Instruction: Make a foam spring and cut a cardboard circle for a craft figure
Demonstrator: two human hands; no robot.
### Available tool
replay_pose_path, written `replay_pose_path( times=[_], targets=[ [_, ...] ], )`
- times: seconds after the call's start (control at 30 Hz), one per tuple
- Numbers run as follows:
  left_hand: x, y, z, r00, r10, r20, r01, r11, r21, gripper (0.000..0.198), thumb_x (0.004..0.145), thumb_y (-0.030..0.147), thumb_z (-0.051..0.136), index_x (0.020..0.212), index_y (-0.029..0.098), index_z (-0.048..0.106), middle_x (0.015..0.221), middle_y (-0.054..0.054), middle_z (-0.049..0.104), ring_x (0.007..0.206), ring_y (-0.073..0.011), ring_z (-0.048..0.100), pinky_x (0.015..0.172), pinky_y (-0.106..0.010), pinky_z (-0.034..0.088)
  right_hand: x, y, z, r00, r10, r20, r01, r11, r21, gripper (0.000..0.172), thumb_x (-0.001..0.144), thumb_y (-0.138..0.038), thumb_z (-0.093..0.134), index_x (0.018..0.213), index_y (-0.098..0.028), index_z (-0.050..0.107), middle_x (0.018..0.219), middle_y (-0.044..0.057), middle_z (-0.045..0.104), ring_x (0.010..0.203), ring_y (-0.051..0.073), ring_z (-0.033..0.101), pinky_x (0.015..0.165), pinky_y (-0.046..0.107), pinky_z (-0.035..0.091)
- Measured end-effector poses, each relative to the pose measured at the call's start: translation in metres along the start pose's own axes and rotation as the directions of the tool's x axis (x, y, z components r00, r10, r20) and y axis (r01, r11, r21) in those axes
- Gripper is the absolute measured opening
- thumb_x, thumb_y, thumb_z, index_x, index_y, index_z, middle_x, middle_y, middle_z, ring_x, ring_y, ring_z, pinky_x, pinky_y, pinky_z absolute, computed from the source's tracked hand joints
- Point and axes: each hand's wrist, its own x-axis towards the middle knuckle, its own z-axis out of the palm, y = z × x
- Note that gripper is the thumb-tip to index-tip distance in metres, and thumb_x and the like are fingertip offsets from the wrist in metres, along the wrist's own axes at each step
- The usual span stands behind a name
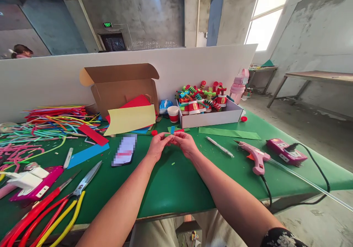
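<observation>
My left hand (160, 145) and my right hand (185, 142) meet over the middle of the green table. Their fingertips pinch a small blue paper piece (172, 129) between them, standing upright. Just beyond the fingers lies a red strip (179, 130), partly hidden. A small red cap-like piece (154, 132) sits beside my left hand. Behind my hands stands a red and white paper cup (173, 114). Below them a tiny green scrap (173, 163) rests on the table.
A pink glue gun (256, 156) with cord, a pen (220, 146) and a green paper strip (230, 133) lie to the right. A white box (212, 120) holds colourful cup figures. To the left are scissors (85, 181), a phone (124, 150), a cardboard box (121, 76) and pipe cleaners (55, 113).
</observation>
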Motion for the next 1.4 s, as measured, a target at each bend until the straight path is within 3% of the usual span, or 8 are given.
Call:
replay_pose_path(
  times=[0.2, 0.47, 0.63, 0.87, 1.0, 1.13, 1.4],
  targets=[
    [0.003, -0.004, -0.003, 0.997, 0.063, -0.041, -0.061, 0.996, 0.06, 0.036, 0.057, 0.048, 0.08, 0.062, 0.016, 0.065, 0.061, -0.001, 0.063, 0.059, -0.0127, 0.055, 0.062, -0.028, 0.046, -0.001, -0.002, 0.001, 1.0, 0.009, -0.002, -0.009, 0.996, -0.085, 0.036, 0.045, -0.03, 0.091, 0.066, -0.018, 0.064, 0.059, -0.001, 0.066, 0.056, 0.013, 0.063, 0.065, 0.029, 0.055],
    [0.004, -0.004, -0.005, 0.988, 0.146, -0.048, -0.13, 0.962, 0.24, 0.033, 0.061, 0.048, 0.077, 0.065, 0.017, 0.067, 0.058, 0.001, 0.059, 0.057, -0.013, 0.05, 0.057, -0.026, 0.04, 0.002, -0.005, -0.002, 1.0, -0.014, 0.025, 0.018, 0.984, -0.175, 0.032, 0.048, -0.03, 0.088, 0.066, -0.018, 0.064, 0.061, -0.002, 0.066, 0.056, 0.014, 0.062, 0.065, 0.031, 0.055],
    [0.003, -0.003, -0.002, 0.994, 0.089, -0.061, -0.08, 0.986, 0.144, 0.039, 0.055, 0.05, 0.082, 0.058, 0.017, 0.062, 0.057, 0.002, 0.059, 0.057, -0.0125, 0.052, 0.06, -0.027, 0.042, 0.001, -0.003, -0.001, 1.0, -0.027, -0.015, 0.024, 0.987, -0.159, 0.029, 0.05, -0.03, 0.087, 0.062, -0.018, 0.063, 0.058, -0.002, 0.065, 0.056, 0.014, 0.062, 0.066, 0.03, 0.055],
    [0.004, -0.003, -0.001, 0.998, -0.002, -0.069, -0.003, 0.997, -0.078, 0.045, 0.044, 0.046, 0.088, 0.065, 0.014, 0.064, 0.065, 0.0, 0.066, 0.062, -0.0132, 0.06, 0.07, -0.031, 0.049, -0.004, -0.001, 0.004, 1.0, -0.024, 0.009, 0.025, 0.997, -0.071, 0.034, 0.048, -0.031, 0.088, 0.065, -0.017, 0.062, 0.06, -0.002, 0.066, 0.06, 0.014, 0.064, 0.069, 0.028, 0.055],
    [0.005, -0.002, -0.003, 0.995, -0.017, -0.098, 0.01, 0.997, -0.072, 0.044, 0.044, 0.045, 0.088, 0.065, 0.015, 0.064, 0.063, 0.001, 0.065, 0.059, -0.0121, 0.059, 0.063, -0.028, 0.047, -0.002, -0.002, 0.001, 0.999, 0.02, 0.039, -0.018, 0.998, -0.055, 0.028, 0.053, -0.026, 0.086, 0.069, -0.016, 0.064, 0.064, -0.001, 0.067, 0.06, 0.012, 0.064, 0.066, 0.026, 0.056],
    [0.004, 0.002, -0.004, 0.992, -0.026, -0.123, 0.017, 0.997, -0.071, 0.046, 0.042, 0.044, 0.088, 0.067, 0.015, 0.063, 0.063, 0.001, 0.064, 0.058, -0.0121, 0.058, 0.061, -0.027, 0.046, 0.002, -0.002, -0.003, 0.998, 0.063, -0.029, -0.063, 0.998, 0.0, 0.02, 0.064, -0.023, 0.081, 0.07, -0.016, 0.064, 0.064, 0.0, 0.067, 0.057, 0.01, 0.063, 0.063, 0.025, 0.056],
    [0.001, 0.01, -0.004, 0.998, 0.015, -0.057, -0.012, 0.999, 0.043, 0.045, 0.046, 0.048, 0.086, 0.068, 0.014, 0.064, 0.062, 0.001, 0.064, 0.056, -0.0111, 0.056, 0.061, -0.027, 0.045, 0.006, 0.0, -0.005, 0.989, 0.148, 0.005, -0.148, 0.986, 0.072, 0.011, 0.075, -0.017, 0.075, 0.071, -0.014, 0.065, 0.064, 0.001, 0.067, 0.055, 0.008, 0.062, 0.062, 0.022, 0.056]
  ],
)
